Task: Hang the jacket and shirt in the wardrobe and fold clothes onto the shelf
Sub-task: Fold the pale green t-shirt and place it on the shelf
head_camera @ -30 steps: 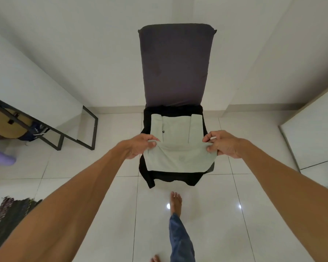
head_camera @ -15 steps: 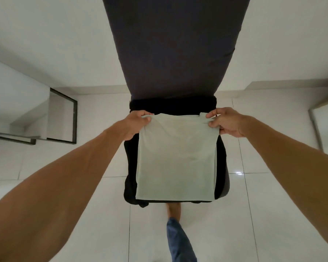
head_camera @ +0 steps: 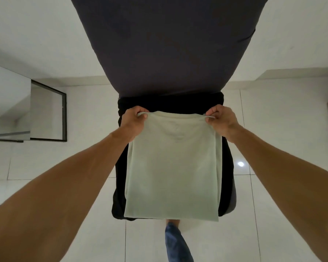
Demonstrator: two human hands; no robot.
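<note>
Head view: nearest, on the person's side of the grips, a blue trouser leg [head_camera: 176, 242] stands on the white tiled floor [head_camera: 273, 214]. The pale green shirt [head_camera: 172, 167], folded to a rectangle, lies over a black garment [head_camera: 170, 104] on the chair seat. The left grip [head_camera: 133, 121] pinches its far left corner and the right grip [head_camera: 221, 120] its far right corner, fingers curled on the cloth. Beyond the grips rises the dark chair back [head_camera: 169, 44]. Left of the left grip, well apart, stands a black frame [head_camera: 64, 114].

No text, brand or number can be read. The pale green folded shirt [head_camera: 172, 167] bears only a faint mark [head_camera: 178, 138] near its far edge, too blurred to read.
</note>
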